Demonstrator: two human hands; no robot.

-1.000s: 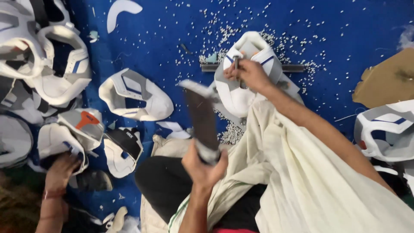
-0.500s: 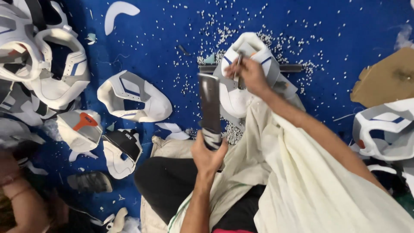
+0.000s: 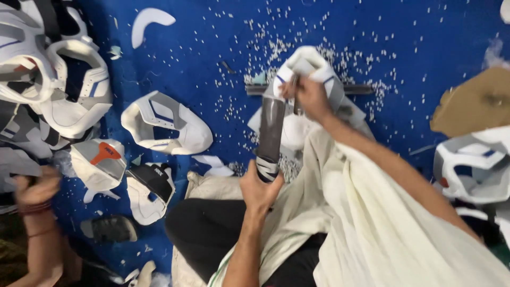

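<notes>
Left hand: the left hand [image 3: 258, 187] is closing tight around the taped handle of a dark flat mallet [image 3: 270, 133], holding it upright with the broad end reaching up against the work.

Right hand: the right hand [image 3: 308, 98] is pinching a thin punch [image 3: 295, 94] between the fingertips, fingers curled shut on it, its tip pressing down on the shoe upper.

Work piece: the white shoe upper [image 3: 305, 66] with blue trim is lying on the blue mat [image 3: 212, 42], just ahead of the knees, across a dark metal bar [image 3: 361, 89].

Handling, upper: appearing light and floppy, a thin cut sheet that is likely bending and sliding easily; it is probably best pinned flat near the spot being worked, not lifted by an edge.

Handling, mallet: looking stiff and fairly heavy at the far end; the wrapped grip seems the sensible hold, and it is being taken there.

Handling, punch: slim and rigid, probably slippery, so a firm pinch low on the shaft is suiting it.

Litter: small white punched bits [image 3: 276, 45] are lying scattered over the mat around the upper.

Nearby: more cut uppers [image 3: 164, 125] are lying to the left; a brown cardboard piece [image 3: 473, 103] is lying to the right.

Other person: another hand [image 3: 34, 186] is showing at the left edge, closed on something I cannot make out.
</notes>
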